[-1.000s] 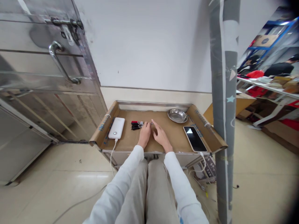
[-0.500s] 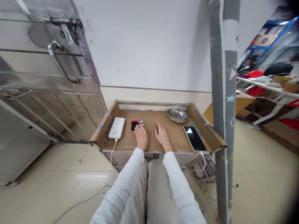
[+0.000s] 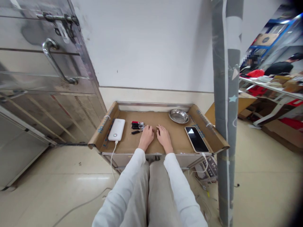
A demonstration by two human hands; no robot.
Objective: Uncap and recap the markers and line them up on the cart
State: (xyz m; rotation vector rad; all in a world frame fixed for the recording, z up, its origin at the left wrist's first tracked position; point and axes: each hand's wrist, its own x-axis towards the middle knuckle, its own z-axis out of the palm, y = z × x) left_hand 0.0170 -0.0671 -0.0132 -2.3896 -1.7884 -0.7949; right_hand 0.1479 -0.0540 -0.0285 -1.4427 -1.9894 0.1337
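Several pens (image 3: 137,125), one red and the rest black, lie on the brown cardboard (image 3: 163,117) that lines the table, left of its middle. The red one is at the far side of the row, the black ones are close beside it, and the nearest black one lies slightly apart and at a slant. The left hand (image 3: 146,136) is palm down at the right ends of the pens, fingers bent and close together; I cannot tell whether it grips one. The right hand (image 3: 163,136) rests just beside it, thumb side inward, with fingers curled narrowly; whether anything is between its fingertips I cannot tell.

Left of the pens lies a white power bank (image 3: 116,129), with a white cable (image 3: 113,159) running down from its near end over the table's edge. On the right, a phone (image 3: 197,139) lies face up at an angle, also plugged into a cable at its near end. Behind the phone, toward the wall (image 3: 151,44), sits a shiny metal bowl (image 3: 179,116). A grey wrapped pillar (image 3: 226,123) stands at the table's right, and a metal door (image 3: 42,69) with a curved handle (image 3: 55,63) is at the left. Farther right, a person in dark clothing (image 3: 279,68) is near a cluttered bench (image 3: 267,84).
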